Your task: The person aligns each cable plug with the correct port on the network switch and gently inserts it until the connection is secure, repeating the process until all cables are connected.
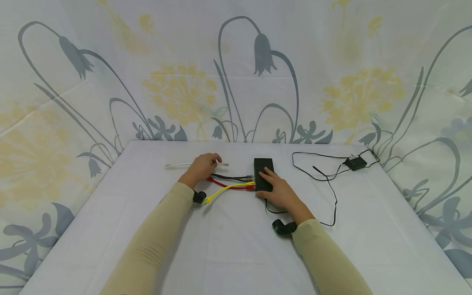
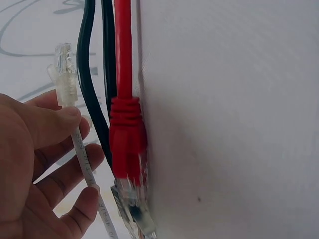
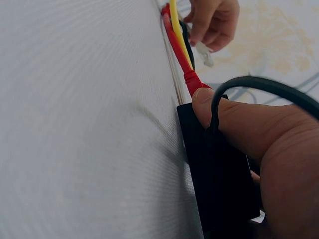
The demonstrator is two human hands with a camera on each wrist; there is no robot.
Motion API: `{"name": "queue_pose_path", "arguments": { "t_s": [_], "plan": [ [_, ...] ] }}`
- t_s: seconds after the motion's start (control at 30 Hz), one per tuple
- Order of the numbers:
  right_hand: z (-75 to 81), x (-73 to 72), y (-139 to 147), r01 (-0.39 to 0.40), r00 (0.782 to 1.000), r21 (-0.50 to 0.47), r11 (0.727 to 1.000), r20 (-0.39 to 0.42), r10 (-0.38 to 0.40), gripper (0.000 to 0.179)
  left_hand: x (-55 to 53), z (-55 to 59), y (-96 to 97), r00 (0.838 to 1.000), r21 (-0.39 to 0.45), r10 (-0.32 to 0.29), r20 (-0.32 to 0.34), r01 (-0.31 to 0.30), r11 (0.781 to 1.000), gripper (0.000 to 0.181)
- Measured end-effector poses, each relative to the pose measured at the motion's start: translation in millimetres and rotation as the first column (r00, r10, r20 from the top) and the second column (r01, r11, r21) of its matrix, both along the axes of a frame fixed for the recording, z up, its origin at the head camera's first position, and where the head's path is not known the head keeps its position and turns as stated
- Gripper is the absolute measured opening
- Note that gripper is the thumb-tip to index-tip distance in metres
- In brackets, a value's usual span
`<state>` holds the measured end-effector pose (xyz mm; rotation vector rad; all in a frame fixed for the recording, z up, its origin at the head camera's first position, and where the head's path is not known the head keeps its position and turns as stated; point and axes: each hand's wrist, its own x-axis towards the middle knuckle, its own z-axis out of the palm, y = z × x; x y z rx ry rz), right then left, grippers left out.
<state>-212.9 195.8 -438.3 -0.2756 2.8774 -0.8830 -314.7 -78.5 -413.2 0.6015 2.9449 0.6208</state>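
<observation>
My left hand [image 1: 200, 169] pinches a short white Ethernet cable [image 1: 178, 165] just behind its clear plug [image 2: 65, 79], between thumb and fingers. At the middle of the table, my right hand [image 1: 283, 196] holds a black network switch [image 1: 262, 164]. Its thumb lies along one edge, beside the red plug [image 3: 191, 79], with the fingers over the top. From the switch's left side run a yellow Ethernet cable [image 1: 228, 187], a red cable [image 1: 236, 188] and black cables [image 1: 230, 177]. The red cable's loose plug [image 2: 127, 142] is beside my left hand in the left wrist view.
A black power adapter [image 1: 355, 162] lies at the back right, its thin black cord [image 1: 334, 200] looping over the table. Another thin cord leaves the switch beneath my right hand. The white-covered table [image 1: 236, 254] meets a flower-patterned cloth [image 1: 236, 82] at the back.
</observation>
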Motion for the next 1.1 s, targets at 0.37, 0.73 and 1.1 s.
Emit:
{"name": "queue_pose_path", "arguments": {
  "t_s": [0.37, 0.73, 1.1],
  "plan": [
    [-0.3, -0.5, 1, -0.002, 1.000, 0.004, 1.000, -0.002, 0.002, 0.073, 1.1, 0.6, 13.8, 0.999, 0.004, -0.034, 0.029, 0.034, 0.999, 0.021],
    [1.0, 2.3, 1, -0.013, 1.000, -0.018, 1.000, -0.024, 0.012, 0.072, 6.6, 4.7, 27.5, 0.995, 0.004, -0.093, 0.025, 0.093, 0.996, 0.022],
    [1.0, 0.9, -1, 0.000, 1.000, -0.002, 1.000, -0.008, 0.000, 0.072, 8.5, 2.0, 38.2, 0.993, 0.006, -0.101, 0.064, 0.101, 0.995, 0.024]
  ]
}}
